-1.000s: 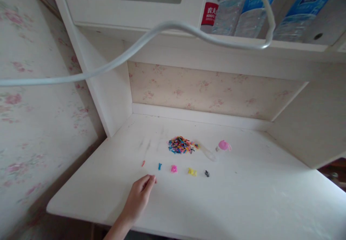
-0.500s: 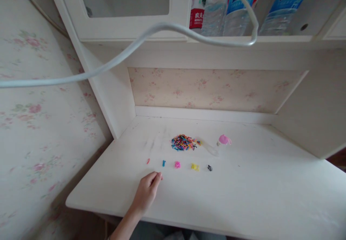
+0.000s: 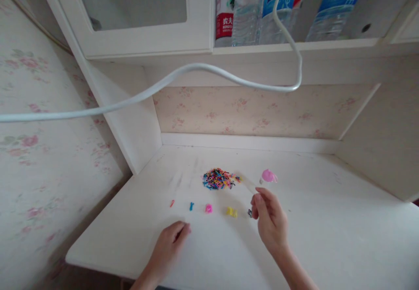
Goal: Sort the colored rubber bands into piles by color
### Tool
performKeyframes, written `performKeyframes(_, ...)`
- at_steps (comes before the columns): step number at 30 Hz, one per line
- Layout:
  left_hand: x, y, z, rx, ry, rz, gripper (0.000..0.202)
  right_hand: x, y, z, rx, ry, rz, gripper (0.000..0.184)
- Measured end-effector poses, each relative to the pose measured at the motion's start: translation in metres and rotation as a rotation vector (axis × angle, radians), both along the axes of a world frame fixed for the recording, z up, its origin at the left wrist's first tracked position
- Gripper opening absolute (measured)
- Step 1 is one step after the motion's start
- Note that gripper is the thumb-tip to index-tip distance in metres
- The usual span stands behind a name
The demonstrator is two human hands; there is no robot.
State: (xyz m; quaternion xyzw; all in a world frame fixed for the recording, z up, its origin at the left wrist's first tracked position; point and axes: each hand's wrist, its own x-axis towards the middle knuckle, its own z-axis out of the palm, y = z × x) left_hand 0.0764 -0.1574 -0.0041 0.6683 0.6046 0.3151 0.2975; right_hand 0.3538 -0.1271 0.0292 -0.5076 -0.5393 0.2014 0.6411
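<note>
The head-worn camera looks forward and down, fairly close, onto the desk (image 3: 327,224), edges probably stretched.

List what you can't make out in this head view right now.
All head view.
Black band: half behind the right hand; held or not, unclear.
Pile of bands: pieces too small to count.
Water bottles: tops cut by the upper edge.
Left hand: underside hidden against the desk.
</note>
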Motion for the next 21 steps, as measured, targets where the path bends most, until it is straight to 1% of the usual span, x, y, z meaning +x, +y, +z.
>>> performKeyframes(1,0.000,0.002,0.000,-0.010,-0.004,0.008,0.040,0.008,0.010,-0.009,-0.061,0.038,-0.025,0.033)
performKeyframes(2,0.000,0.004,0.000,-0.018,-0.005,0.018,0.041,0.017,0.019,-0.019,-0.083,0.065,-0.078,0.035)
performKeyframes(3,0.000,0.008,0.002,-0.025,0.002,0.025,0.041,0.024,0.025,-0.027,-0.098,0.080,-0.117,0.037)
performKeyframes(5,0.002,0.020,0.010,-0.014,0.049,0.017,0.042,0.036,0.030,-0.040,-0.116,0.097,-0.140,0.036)
performKeyframes(8,0.016,0.049,0.029,0.079,0.181,-0.032,0.043,0.041,0.029,-0.045,-0.184,0.027,-0.113,0.036)
performKeyframes(10,0.032,0.072,0.042,0.139,0.311,-0.080,0.041,0.038,0.027,-0.043,-0.233,-0.054,-0.093,0.038)
performKeyframes(12,0.052,0.095,0.050,0.162,0.476,-0.143,0.034,0.034,0.028,-0.040,-0.252,-0.107,-0.087,0.040)
performKeyframes(14,0.071,0.113,0.051,0.163,0.530,-0.152,0.029,0.033,0.031,-0.040,-0.250,-0.124,-0.092,0.042)
performKeyframes(17,0.093,0.134,0.046,0.154,0.575,-0.125,0.030,0.036,0.035,-0.041,-0.247,-0.089,-0.101,0.044)
performKeyframes(21,0.106,0.150,0.036,0.125,0.631,-0.123,0.034,0.039,0.037,-0.042,-0.263,-0.021,-0.083,0.044)
